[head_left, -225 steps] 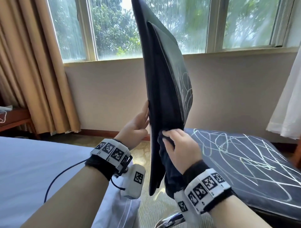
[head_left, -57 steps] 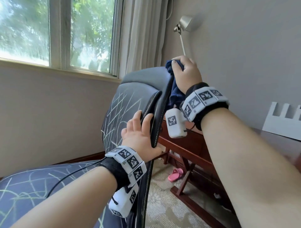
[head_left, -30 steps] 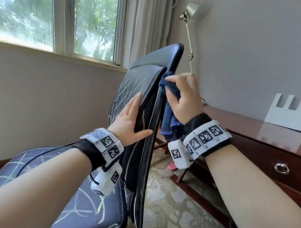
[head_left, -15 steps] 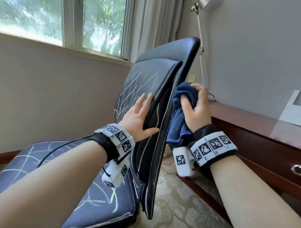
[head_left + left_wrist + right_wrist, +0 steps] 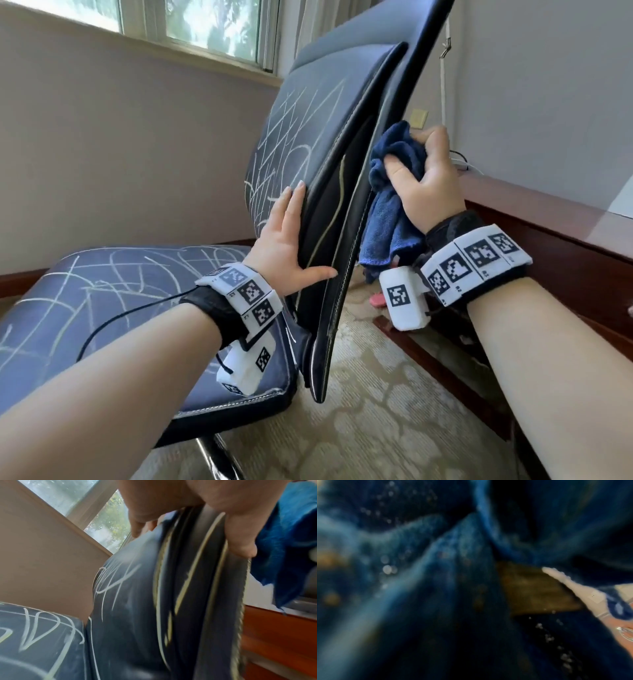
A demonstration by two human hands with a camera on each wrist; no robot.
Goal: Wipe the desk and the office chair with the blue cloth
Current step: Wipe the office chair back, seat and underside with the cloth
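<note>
Blue cloth point(image 5: 388, 192) bunched in right hand point(image 5: 426, 186), fingers curled tight round it, against rear of chair point(image 5: 301, 137) backrest. Left hand point(image 5: 286, 246) flat, fingers straight, bracing front edge. Risks: chair swivels or rolls under push; hanging cloth tail slips loose. Backrest long axis near upright, top leaning toward desk point(image 5: 565, 236); seat faces left.
</note>
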